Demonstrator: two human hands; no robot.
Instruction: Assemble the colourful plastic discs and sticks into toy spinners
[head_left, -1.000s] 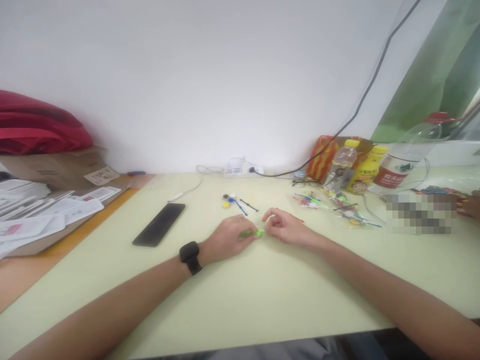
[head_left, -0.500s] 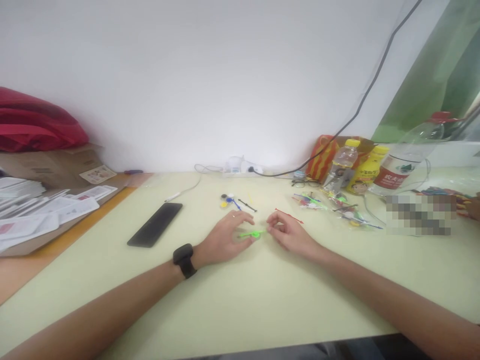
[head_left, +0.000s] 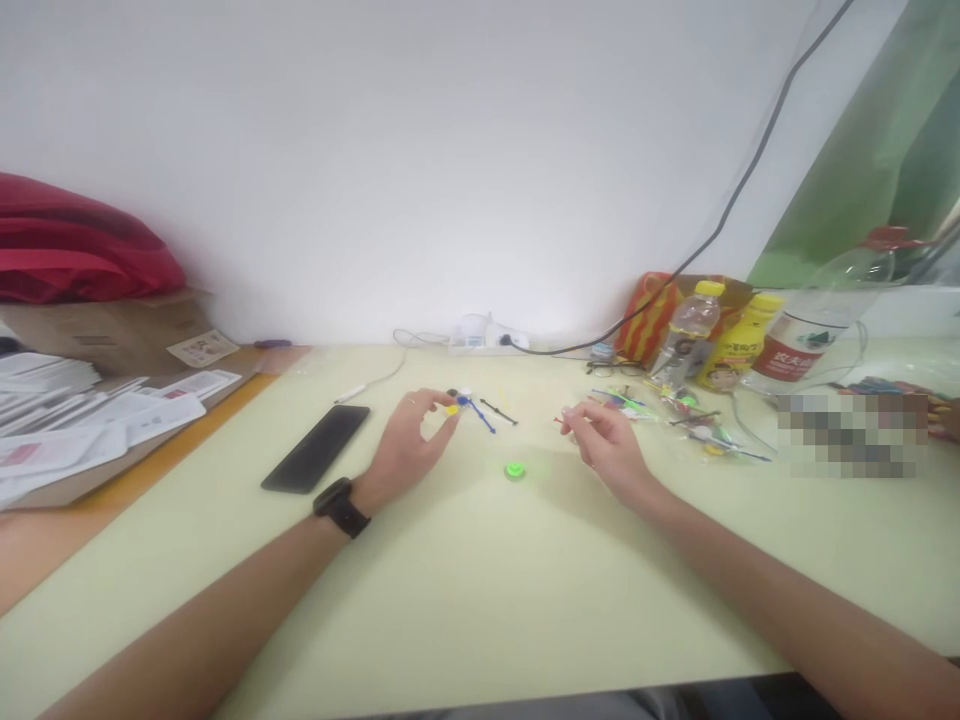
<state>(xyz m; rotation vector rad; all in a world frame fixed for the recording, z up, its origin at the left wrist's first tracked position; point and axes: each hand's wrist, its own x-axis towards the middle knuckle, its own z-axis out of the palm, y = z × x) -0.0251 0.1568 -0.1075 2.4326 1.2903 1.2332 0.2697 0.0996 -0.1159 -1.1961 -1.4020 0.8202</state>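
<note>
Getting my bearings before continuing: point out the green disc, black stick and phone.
Green disc (head_left: pixel 514 470), head view: middle of its top.
Black stick (head_left: pixel 498 411), head view: middle of its shaft.
Phone (head_left: pixel 316 449), head view: middle of its upper face.

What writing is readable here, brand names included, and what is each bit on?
"农夫": red label on the large clear bottle; its remaining characters are blurred.
"G", apparently: small clear bottle.
Yellow bottle: characters too blurred to read.
White papers and card on cardboard box: print too small.

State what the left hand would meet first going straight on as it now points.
The left hand would probably first meet the round yellow plastic-looking disc; depth is unclear, and they may already touch.
</note>
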